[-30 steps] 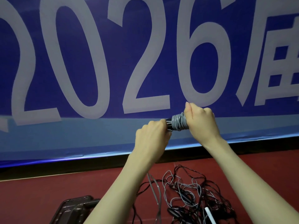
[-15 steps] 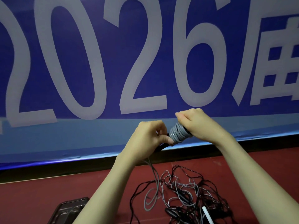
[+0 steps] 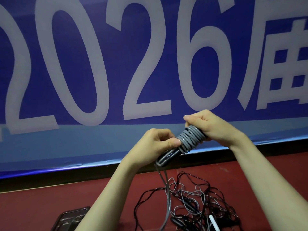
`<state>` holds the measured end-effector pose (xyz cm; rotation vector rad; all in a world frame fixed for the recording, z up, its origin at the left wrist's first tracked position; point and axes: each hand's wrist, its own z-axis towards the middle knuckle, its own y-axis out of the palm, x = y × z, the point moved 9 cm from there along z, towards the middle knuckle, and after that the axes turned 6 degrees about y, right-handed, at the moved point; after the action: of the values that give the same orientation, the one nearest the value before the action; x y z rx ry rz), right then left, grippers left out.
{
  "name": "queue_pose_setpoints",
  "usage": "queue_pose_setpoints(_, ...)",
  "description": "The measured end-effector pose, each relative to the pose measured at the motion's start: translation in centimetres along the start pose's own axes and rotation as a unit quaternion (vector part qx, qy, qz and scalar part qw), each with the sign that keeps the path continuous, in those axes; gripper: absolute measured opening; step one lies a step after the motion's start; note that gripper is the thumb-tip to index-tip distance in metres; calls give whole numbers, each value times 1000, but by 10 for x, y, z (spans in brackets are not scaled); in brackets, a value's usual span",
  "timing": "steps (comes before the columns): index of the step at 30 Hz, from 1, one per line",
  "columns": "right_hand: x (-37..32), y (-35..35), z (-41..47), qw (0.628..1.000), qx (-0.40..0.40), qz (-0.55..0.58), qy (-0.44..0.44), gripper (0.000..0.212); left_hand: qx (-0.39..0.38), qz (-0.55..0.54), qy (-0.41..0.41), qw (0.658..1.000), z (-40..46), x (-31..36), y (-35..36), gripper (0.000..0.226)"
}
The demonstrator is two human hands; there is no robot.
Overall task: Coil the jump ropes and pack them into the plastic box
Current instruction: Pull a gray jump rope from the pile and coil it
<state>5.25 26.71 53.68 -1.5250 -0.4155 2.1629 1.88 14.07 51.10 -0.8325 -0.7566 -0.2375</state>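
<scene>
A grey jump rope (image 3: 190, 138) is wound in tight turns round its black handles, held up in front of the banner. My right hand (image 3: 208, 125) grips the upper end of the bundle. My left hand (image 3: 156, 144) holds the lower part of the handles, its thumb pressing the last turn. The rope's loose tail (image 3: 167, 197) hangs from the handles down to the floor. The dark plastic box (image 3: 70, 219) lies on the floor at the lower left, partly hidden by my left forearm.
A tangle of black and grey jump ropes (image 3: 196, 202) lies on the red floor below my hands, with a white handle (image 3: 214, 222) in it. A blue banner (image 3: 116, 64) with large white numerals stands close behind.
Both hands have tilted the bundle, its lower end now pointing down-left. More of the black handles shows below the coil. The tail still hangs to the floor.
</scene>
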Motion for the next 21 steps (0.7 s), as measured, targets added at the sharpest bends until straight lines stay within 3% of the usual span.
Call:
queue_pose_setpoints(3,0,3,1,1000,-5,28,-2,50,-2,-54,-12,998,-1,-3,-2,42)
queue_pose_setpoints(6,-1,5,3,998,7,57,-8,53,5,-99,-19,995,-4,-5,-6,32)
queue_pose_setpoints(10,-2,6,6,993,36,111,-14,50,33,-177,-19,983,-5,-8,-6,36)
queue_pose_setpoints(12,2,5,9,987,65,147,-6,49,67,-221,-21,973,-1,-14,-5,39)
queue_pose_setpoints(16,13,-1,11,968,146,201,26,46,157,-369,-94,911,5,-26,3,30)
queue_pose_setpoints(21,28,-2,12,943,237,222,73,44,238,-342,-125,901,7,-27,1,29)
